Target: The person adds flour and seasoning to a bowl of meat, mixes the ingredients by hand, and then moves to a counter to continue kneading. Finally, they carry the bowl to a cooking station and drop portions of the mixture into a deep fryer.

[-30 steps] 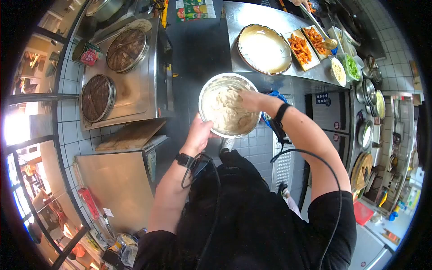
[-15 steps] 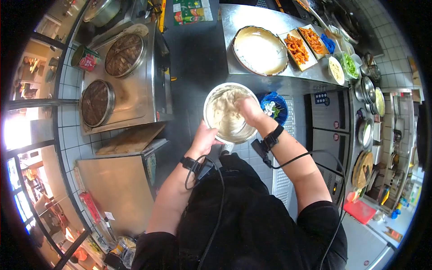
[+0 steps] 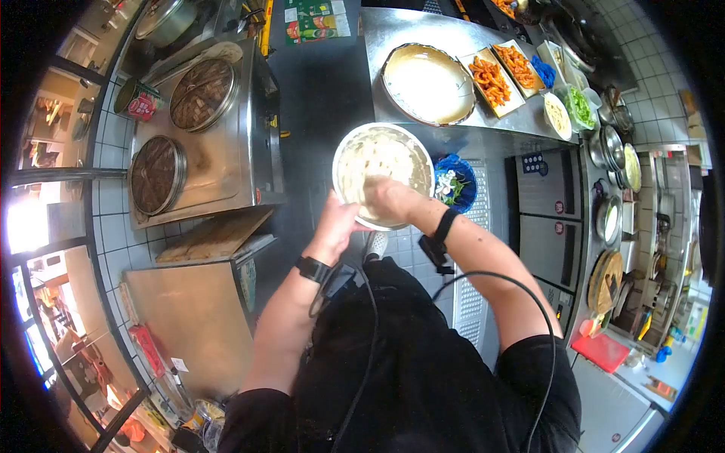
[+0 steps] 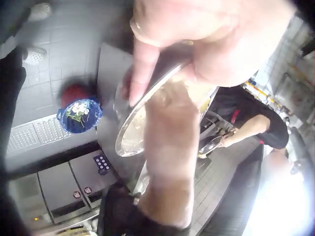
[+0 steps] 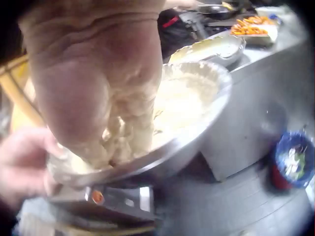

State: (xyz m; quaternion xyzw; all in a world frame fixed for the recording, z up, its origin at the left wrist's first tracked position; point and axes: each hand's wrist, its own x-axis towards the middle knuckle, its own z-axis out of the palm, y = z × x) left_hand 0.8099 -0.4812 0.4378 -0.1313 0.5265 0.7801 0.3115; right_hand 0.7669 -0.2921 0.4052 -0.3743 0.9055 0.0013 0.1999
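Observation:
A round metal bowl (image 3: pixel 418 155) holds a pale, wet, batter-like mixture (image 3: pixel 381 157). My left hand (image 3: pixel 335 226) grips the bowl's near-left rim, thumb over the edge; in the left wrist view that hand (image 4: pixel 211 39) is large at the top, with the bowl's rim (image 4: pixel 129 120) beneath it. Inside the bowl is my right hand (image 3: pixel 390 200), low in the mixture near the left hand. The right wrist view shows the right hand (image 5: pixel 106 83) with curled, coated fingers (image 5: pixel 140 132) in the mixture, though their tips are hidden.
On the steel counter (image 3: pixel 377 34) beyond the bowl are a wide dish (image 3: pixel 429 83), trays of orange food (image 3: pixel 489 81) and small bowls. A blue-lined bin (image 3: pixel 470 185) stands on the floor to the right. At left are two round lids (image 3: pixel 157 175) on a steel surface.
My right hand has swept from the bowl's right side to its near side. The left hand keeps its hold on the rim, while the bowl has shifted slightly.

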